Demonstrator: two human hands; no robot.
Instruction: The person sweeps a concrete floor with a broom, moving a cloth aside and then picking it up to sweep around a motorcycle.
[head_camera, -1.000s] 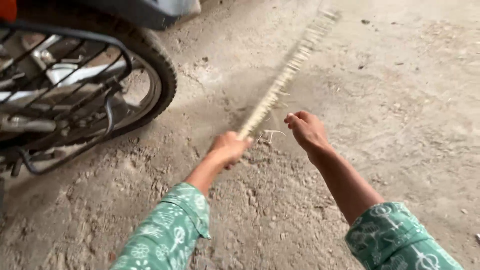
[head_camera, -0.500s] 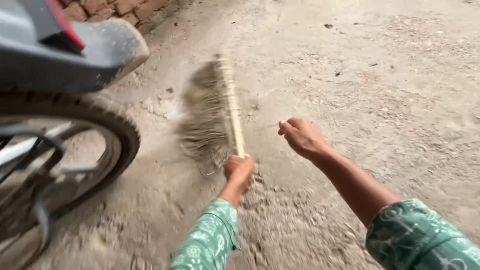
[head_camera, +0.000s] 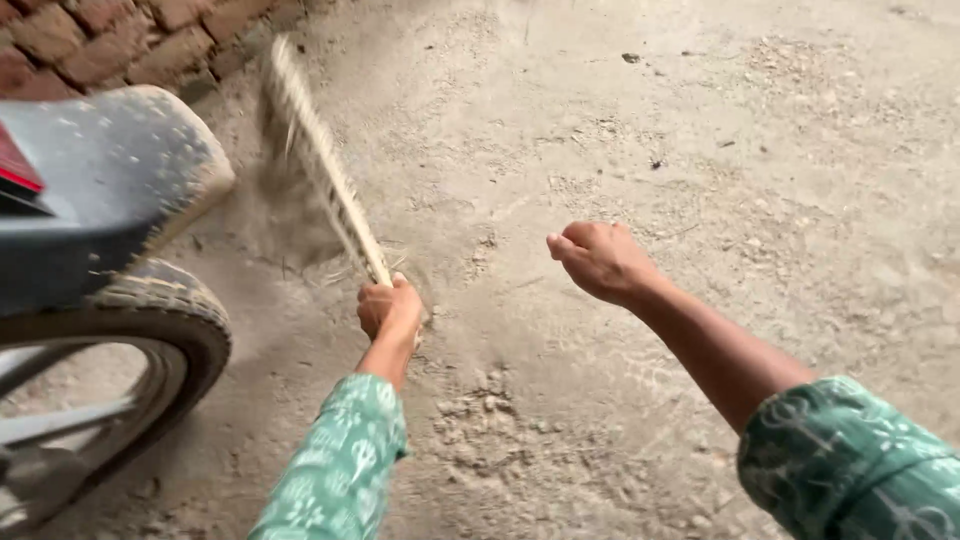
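My left hand (head_camera: 389, 308) grips the lower end of a straw broom (head_camera: 322, 168), which slants up and to the left over the dusty ground and is blurred with motion. Its bristles reach toward the rear mudguard (head_camera: 120, 180) of a motorcycle at the left. My right hand (head_camera: 598, 259) hangs in the air to the right with the fingers curled into a fist and nothing in it. Both arms wear green patterned sleeves.
A motorcycle's rear tyre (head_camera: 170, 320) and grey mudguard fill the left side. A brick wall (head_camera: 110, 35) runs along the top left. A heap of dust and small stones (head_camera: 490, 420) lies on the concrete floor near my left arm.
The broom has swung from pointing up and right, through the middle, to slanting left toward the motorcycle. My view has shifted so the wheel sits lower left. The right hand stays closed.
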